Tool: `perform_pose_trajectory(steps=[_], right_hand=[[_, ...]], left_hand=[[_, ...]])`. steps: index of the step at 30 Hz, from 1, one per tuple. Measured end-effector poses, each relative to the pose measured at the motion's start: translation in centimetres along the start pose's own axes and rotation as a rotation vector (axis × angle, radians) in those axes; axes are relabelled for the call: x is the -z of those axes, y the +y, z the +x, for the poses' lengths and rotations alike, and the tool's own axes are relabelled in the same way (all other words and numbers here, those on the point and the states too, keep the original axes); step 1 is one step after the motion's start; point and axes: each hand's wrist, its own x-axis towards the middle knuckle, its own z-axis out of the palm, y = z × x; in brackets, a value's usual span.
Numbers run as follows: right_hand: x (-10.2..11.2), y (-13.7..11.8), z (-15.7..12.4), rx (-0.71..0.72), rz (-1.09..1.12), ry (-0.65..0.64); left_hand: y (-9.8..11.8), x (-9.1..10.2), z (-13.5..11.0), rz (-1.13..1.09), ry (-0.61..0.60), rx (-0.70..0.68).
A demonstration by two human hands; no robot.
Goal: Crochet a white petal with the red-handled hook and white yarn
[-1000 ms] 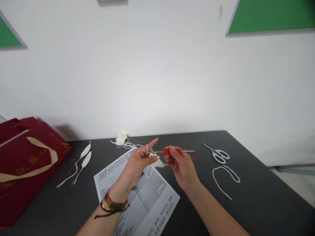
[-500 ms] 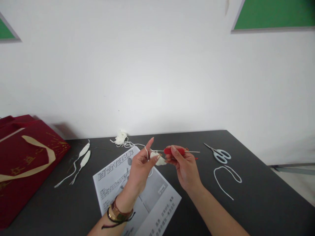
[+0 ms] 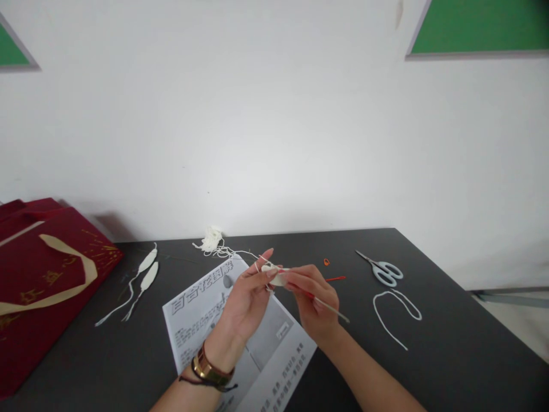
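Pinched in my left hand (image 3: 249, 292) is a small piece of white crochet work (image 3: 278, 279), with white yarn (image 3: 240, 252) running over the fingers from a loose heap (image 3: 211, 239) at the back of the table. My right hand (image 3: 315, 300) is closed round the red grip of a crochet hook (image 3: 332, 309). The hook's metal shaft slants down to the right behind the hand, and its front end meets the crochet piece. Fingers partly hide the contact between hook and stitches. Both hands are above a printed pattern sheet (image 3: 184, 326).
Scissors (image 3: 385, 272) and a cut piece of white yarn (image 3: 397, 329) lie on the right. Near them are an orange stitch marker (image 3: 326, 262) and a thin red tool (image 3: 337, 278). Two white crocheted leaf shapes (image 3: 148, 276) lie left, beside a dark red gift bag (image 3: 55, 274).
My right hand has turned and moved closer to my left, tilting the hook from level to slanting down rightward. The orange marker and red tool now show fully behind it.
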Motion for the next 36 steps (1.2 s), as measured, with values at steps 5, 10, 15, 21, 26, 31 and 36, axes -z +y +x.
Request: perform_pose_trajectory(steps=[5,10,15,21,26,31,36], right_hand=[[-0.5,-0.4,1.2,-0.543,0.570,0.138],[-0.5,-0.6,1.5,-0.752,0.801,0.224],[-0.8,-1.0,1.3,-0.945,0.976,0.283],[-1.5,-1.9,0.8,-0.873,0.841,0.373],[-1.6,-1.7,0.8,-0.924,0.977,0.342],[-1.9,-1.4,0.4,-1.005,1.106,0.362],[-1.8,-1.2,0.4,-1.041,1.181,0.341]], left_hand=[[0.9,0.1,-0.1,0.014,-0.044,0.023],[1.4,-0.1,-0.5,0.119,0.004,0.006],[1.4,-0.3,-0.8,0.156,0.062,-0.043],[0.4,-0.1,-0.7,0.197,0.149,-0.243],[0.6,-0.2,-0.4,0.111,0.105,-0.141],[0.8,-0.3,-0.3,0.026,0.112,-0.078],[0.7,-0.3,-0.4,0.047,0.139,-0.088]])
